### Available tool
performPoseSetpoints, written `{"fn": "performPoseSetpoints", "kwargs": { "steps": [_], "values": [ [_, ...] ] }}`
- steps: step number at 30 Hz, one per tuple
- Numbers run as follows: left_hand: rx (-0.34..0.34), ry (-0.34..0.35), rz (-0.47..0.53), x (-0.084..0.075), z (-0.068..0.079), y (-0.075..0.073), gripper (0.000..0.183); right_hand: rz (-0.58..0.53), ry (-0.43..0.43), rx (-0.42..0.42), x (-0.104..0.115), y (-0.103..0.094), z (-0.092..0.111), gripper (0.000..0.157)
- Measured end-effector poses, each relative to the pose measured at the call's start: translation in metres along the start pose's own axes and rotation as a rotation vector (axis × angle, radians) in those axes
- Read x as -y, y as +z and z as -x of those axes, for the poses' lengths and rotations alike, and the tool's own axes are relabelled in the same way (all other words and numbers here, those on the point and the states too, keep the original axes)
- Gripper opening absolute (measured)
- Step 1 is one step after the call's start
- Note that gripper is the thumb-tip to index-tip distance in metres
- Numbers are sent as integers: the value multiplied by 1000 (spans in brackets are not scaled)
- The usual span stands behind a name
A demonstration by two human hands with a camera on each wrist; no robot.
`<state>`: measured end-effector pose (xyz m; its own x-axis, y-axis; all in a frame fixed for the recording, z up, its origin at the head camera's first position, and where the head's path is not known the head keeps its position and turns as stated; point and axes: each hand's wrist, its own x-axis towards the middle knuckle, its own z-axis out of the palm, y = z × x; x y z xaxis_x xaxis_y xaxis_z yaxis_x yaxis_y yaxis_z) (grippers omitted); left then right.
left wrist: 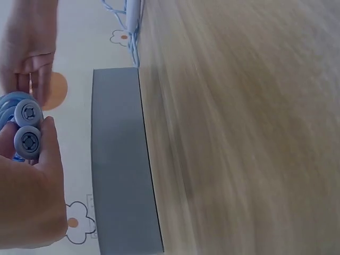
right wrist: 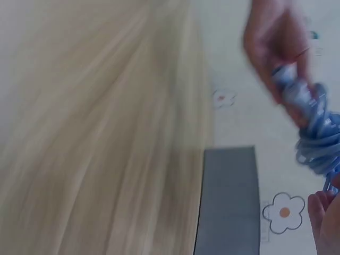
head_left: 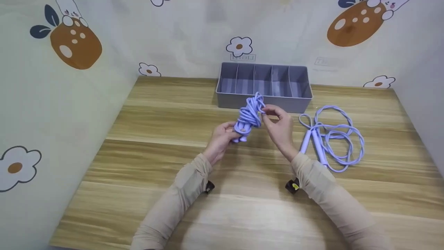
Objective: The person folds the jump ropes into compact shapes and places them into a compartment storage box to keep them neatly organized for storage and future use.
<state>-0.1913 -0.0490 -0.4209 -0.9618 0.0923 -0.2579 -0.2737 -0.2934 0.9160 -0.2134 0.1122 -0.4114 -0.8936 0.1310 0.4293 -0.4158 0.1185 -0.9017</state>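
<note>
A blue-violet jump rope (head_left: 250, 115), wound into a tight bundle around its two handles, is held up in front of the box. The left hand (head_left: 221, 139) grips its handle end, and the round handle caps (left wrist: 27, 142) face the left wrist camera between thumb and fingers. At the upper end of the bundle, the right hand (head_left: 280, 126) pinches the cord near a small loop that sticks up. In the right wrist view the coils (right wrist: 319, 141) lie between both hands, and the left hand there is blurred.
A grey box (head_left: 265, 101) with several compartments stands at the back of the wooden table (head_left: 156, 156), against the patterned wall. A second blue-violet jump rope (head_left: 360, 142) lies loosely coiled to the right, its handles partly behind the right forearm.
</note>
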Motion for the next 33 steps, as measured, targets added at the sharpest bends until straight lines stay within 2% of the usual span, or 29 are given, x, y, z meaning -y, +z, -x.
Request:
{"fn": "performPoseSetpoints", "kwargs": {
  "steps": [1,3,8,12,14,17,19,21,25,30,33],
  "values": [
    [-1,5,1,0,0,0,39,62,-11,27,-2,-1,1,17],
    [-5,15,2,0,-1,1,38,66,12,92,-3,-3,4,25],
    [-15,23,-26,3,-5,6,38,-72,93,226,-6,-7,11,46],
    [-12,18,-68,4,-8,10,40,-121,142,248,-4,-8,9,63],
    [-16,3,-71,4,-9,12,41,-165,225,216,-2,-8,9,70],
    [-29,-14,-56,4,-11,16,41,-242,409,171,3,-8,14,74],
    [-41,-17,-45,4,-13,18,40,-268,524,153,6,-6,19,71],
    [-50,-13,-42,3,-15,21,39,-287,587,151,8,-4,23,65],
    [-47,-8,-58,1,-18,25,40,-306,575,120,6,-1,26,55],
    [-28,-19,-112,-3,-22,28,38,-290,534,90,6,-3,22,51],
    [6,-11,-160,-7,-25,32,37,-278,523,89,6,-6,16,51]
  ]
}}
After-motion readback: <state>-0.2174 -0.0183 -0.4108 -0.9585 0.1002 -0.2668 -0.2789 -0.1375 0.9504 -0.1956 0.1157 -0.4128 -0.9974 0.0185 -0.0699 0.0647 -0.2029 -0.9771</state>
